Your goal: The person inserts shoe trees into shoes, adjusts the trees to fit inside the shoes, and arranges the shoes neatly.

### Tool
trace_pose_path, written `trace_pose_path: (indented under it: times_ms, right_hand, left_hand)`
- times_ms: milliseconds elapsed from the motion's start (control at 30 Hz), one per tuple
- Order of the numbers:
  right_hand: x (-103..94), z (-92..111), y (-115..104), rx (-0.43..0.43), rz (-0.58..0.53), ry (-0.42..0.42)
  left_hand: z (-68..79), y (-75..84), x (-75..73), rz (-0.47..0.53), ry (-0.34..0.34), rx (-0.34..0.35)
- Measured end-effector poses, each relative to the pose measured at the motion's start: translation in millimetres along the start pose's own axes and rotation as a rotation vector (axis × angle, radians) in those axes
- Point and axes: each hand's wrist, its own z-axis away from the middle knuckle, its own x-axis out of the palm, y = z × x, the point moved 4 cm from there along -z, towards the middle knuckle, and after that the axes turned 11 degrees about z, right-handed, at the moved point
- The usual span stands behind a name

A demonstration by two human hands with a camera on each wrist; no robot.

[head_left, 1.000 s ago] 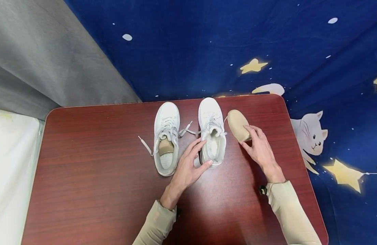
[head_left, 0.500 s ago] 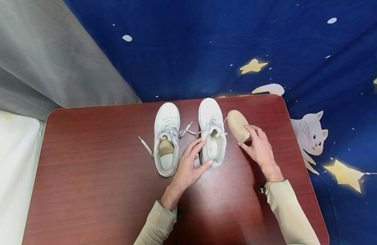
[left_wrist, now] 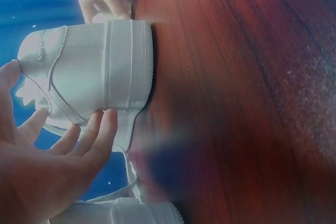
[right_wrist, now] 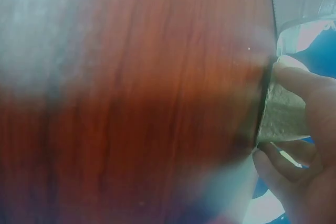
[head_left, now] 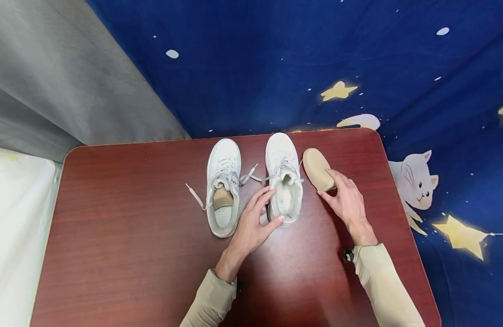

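Two white sneakers with loose grey laces stand side by side, toes away from me. My left hand [head_left: 251, 227] holds the heel of the right-hand sneaker [head_left: 281, 152], thumb at the back of its collar and fingers along its left side. In the left wrist view those fingers [left_wrist: 107, 129] lie round the heel. Right of it, a smooth beige toe-shaped shoe shaper [head_left: 316, 168] lies on the table, its near end pinched between the thumb and fingers of my right hand [head_left: 347, 200]. Inside the left-hand sneaker [head_left: 223, 156] sits a similar tan piece [head_left: 222, 198], partly hidden.
The reddish-brown table [head_left: 124, 227] has its back edge just behind the shoe toes. A blue star-patterned curtain [head_left: 251, 68] hangs behind and to the right, a grey curtain [head_left: 71, 68] at the back left. One lace [head_left: 251, 173] stretches between the two sneakers.
My right thumb has shifted slightly left at the near end of the shaper. The view has tilted a little; the shoes and my left hand otherwise stay in place.
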Motion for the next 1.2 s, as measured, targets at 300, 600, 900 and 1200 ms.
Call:
trace_pose_path:
  times_ms: [300, 600, 900, 1200]
  right_hand:
    - [-5.0, -3, -5, -0.013, -0.033, 0.043]
    - [-8.1, 2, -4, -0.004, -0.076, 0.040]
    - [-5.3, 5, -4, 0.009, -0.100, 0.045]
    - [-7.4, 8, -2, 0.017, -0.097, 0.055]
  left_hand:
    - [0.2, -0.4, -1.1, 0.003, 0.002, 0.005]
    - [0.1, -1.4, 0.6, 0.000, 0.002, 0.027]
    - [1.1, -1.6, -0.6, 0.006, 0.010, 0.026]
    - [-0.7, -3.8, 0.4, 0.028, 0.022, 0.040]
